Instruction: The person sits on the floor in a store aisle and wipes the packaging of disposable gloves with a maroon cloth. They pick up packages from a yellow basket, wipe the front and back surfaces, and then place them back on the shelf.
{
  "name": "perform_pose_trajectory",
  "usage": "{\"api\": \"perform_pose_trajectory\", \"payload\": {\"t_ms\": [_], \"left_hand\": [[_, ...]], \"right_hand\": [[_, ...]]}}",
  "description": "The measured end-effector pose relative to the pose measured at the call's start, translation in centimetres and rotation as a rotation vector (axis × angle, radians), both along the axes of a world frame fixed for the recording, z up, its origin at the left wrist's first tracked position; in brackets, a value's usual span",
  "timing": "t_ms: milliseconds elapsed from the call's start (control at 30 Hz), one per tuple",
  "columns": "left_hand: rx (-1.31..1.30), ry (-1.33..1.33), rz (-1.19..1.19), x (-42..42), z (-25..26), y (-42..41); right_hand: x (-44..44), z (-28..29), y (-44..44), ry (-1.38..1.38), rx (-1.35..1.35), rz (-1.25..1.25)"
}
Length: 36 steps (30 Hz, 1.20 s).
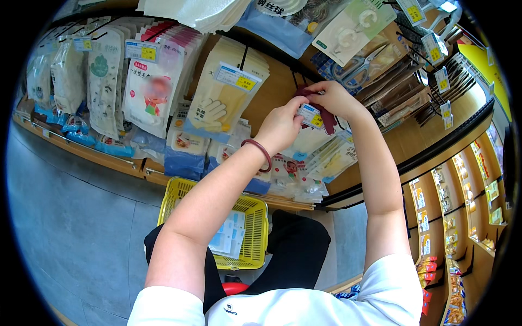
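Note:
Both of my hands meet at a display hook [299, 78] on the wooden shelf wall. My right hand [333, 99] pinches the top of a dark red cloth item [327, 119], perhaps a glove, which hangs down in folds. At its left, my left hand [281, 125] has thumb and forefinger at the edge of a blue-and-yellow price tag [310, 115]. That tag covers part of the cloth. A dark red bangle [267, 153] circles my left wrist. Where the cloth meets the hook is hidden by my fingers.
Packs of latex gloves [212, 110] and disposable gloves [149, 93] hang at left. Scissors [359, 69] and a bag of steel-wool balls [281, 24] hang above. Between my legs, a yellow plastic basket [259, 228] holds printed sheets [230, 234]. Snack shelves [442, 212] line the right.

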<state>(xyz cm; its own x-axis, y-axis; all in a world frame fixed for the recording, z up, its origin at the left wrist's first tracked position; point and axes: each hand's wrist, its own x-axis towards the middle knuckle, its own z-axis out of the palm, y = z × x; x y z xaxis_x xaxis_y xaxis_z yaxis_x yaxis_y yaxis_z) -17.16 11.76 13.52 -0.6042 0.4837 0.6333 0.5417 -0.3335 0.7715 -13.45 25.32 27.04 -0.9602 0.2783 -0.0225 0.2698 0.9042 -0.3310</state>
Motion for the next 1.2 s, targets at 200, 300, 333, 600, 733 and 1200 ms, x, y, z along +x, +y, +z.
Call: {"api": "perform_pose_trajectory", "payload": {"t_ms": [200, 300, 333, 600, 733, 1200], "left_hand": [[-0.014, -0.032, -0.041, 0.4, 0.1, 0.5], [-0.012, -0.024, -0.015, 0.4, 0.1, 0.3], [-0.028, -0.025, -0.005, 0.3, 0.2, 0.2], [-0.085, -0.007, 0.012, 0.7, 0.4, 0.5], [-0.119, -0.02, 0.016, 0.5, 0.5, 0.4], [-0.087, -0.186, -0.046, 0.5, 0.8, -0.3]], "right_hand": [[-4.4, -2.1, 3.2, 0.115, 0.591, 0.101], [-7.3, -2.4, 3.2, 0.039, 0.75, 0.052], [-8.3, -2.4, 3.0, -0.005, 0.767, 0.011], [-13.6, -4.2, 6.5, -0.057, 0.843, -0.083], [-14.9, -4.4, 7.2, -0.135, 0.883, -0.062], [-7.5, -1.5, -0.2, -0.203, 0.83, 0.001]]}}
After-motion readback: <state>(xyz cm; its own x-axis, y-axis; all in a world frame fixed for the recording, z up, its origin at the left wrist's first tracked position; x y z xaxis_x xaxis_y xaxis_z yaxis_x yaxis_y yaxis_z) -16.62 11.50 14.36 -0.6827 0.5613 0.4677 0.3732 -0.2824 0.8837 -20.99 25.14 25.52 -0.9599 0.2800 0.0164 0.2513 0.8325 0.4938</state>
